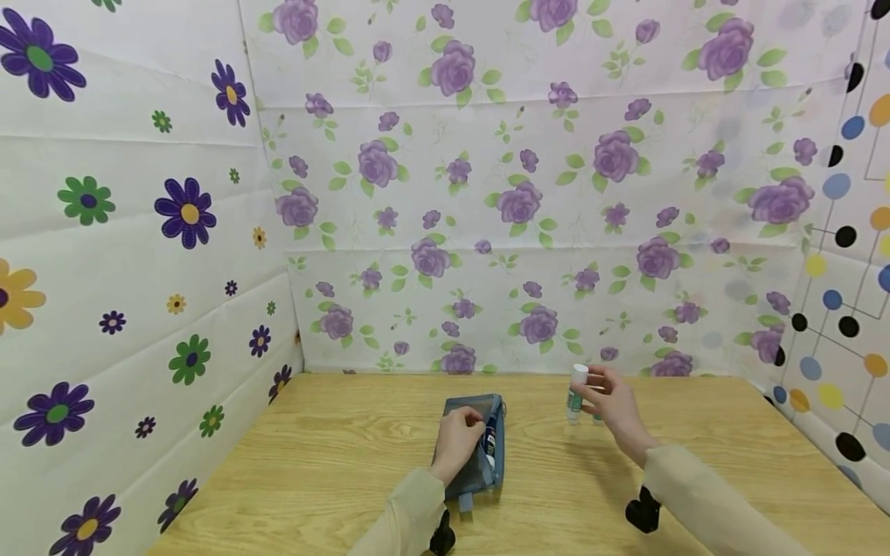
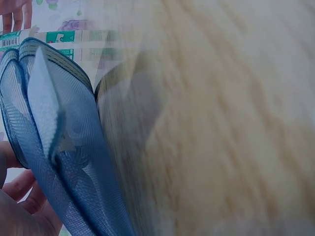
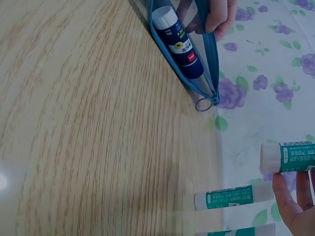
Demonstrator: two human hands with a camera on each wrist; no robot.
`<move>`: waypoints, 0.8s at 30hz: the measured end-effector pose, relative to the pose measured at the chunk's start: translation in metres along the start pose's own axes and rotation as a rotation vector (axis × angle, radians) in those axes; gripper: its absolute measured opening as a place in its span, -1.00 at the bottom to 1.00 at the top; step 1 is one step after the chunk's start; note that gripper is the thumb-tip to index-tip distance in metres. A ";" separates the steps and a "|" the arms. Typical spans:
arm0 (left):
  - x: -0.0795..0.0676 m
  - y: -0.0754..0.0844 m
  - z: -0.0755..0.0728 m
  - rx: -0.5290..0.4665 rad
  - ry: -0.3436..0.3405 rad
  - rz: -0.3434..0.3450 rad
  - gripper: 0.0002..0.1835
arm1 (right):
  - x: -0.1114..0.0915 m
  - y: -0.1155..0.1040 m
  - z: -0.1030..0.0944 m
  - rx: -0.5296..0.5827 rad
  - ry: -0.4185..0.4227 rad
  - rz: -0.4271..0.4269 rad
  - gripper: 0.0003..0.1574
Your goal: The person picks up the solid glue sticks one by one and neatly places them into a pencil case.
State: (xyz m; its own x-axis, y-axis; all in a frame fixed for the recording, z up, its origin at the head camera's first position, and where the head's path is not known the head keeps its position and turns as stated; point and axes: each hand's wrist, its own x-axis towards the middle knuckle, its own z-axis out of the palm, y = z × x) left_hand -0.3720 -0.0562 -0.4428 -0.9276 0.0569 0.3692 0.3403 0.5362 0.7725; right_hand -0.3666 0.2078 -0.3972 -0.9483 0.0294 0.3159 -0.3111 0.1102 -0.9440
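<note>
My left hand (image 1: 459, 440) pinches the edge of a blue mesh zip pouch (image 1: 475, 483). The pouch is unzipped, and inside it lies a dark blue glue stick (image 3: 178, 43) with a white cap. In the left wrist view, fingers (image 2: 29, 191) show behind the mesh. To the right, my right hand (image 1: 615, 405) holds a green-and-white glue stick (image 3: 290, 157) raised off the table. Two similar glue sticks stand below it, one glue stick (image 3: 231, 196) nearer the pouch and another glue stick (image 3: 241, 231) cut off by the frame's edge.
The wood-grain table (image 1: 334, 432) spreads around both hands. A rose-patterned sheet (image 1: 417, 193) hangs behind it. Other printed sheets, one with daisies (image 1: 188, 212) and one with dots (image 1: 827, 355), stand at the left and right sides.
</note>
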 end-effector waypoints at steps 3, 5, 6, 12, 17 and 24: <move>-0.001 -0.001 0.000 -0.003 -0.003 -0.005 -0.91 | 0.001 0.000 0.004 0.010 0.001 0.030 -0.32; -0.001 -0.001 0.000 -0.005 -0.003 -0.006 -0.90 | 0.000 -0.001 0.007 0.017 0.000 0.039 -0.33; -0.001 -0.001 0.000 -0.008 -0.004 -0.006 -0.90 | 0.000 -0.002 0.008 0.019 -0.001 0.043 -0.33; -0.001 -0.001 0.000 -0.010 0.001 0.009 -0.91 | 0.001 -0.001 0.014 0.021 -0.008 0.059 -0.33; 0.000 0.000 0.000 -0.007 0.003 0.009 -0.91 | 0.002 0.000 0.018 0.034 -0.015 0.065 -0.32; 0.001 0.000 -0.001 -0.009 0.003 0.024 -0.91 | 0.002 0.000 0.026 0.068 -0.020 0.087 -0.33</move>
State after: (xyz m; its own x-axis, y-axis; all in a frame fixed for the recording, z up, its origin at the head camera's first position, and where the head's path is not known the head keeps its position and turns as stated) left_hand -0.3725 -0.0570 -0.4418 -0.9188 0.0673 0.3889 0.3637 0.5270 0.7681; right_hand -0.3697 0.1818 -0.3991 -0.9728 0.0156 0.2311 -0.2303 0.0401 -0.9723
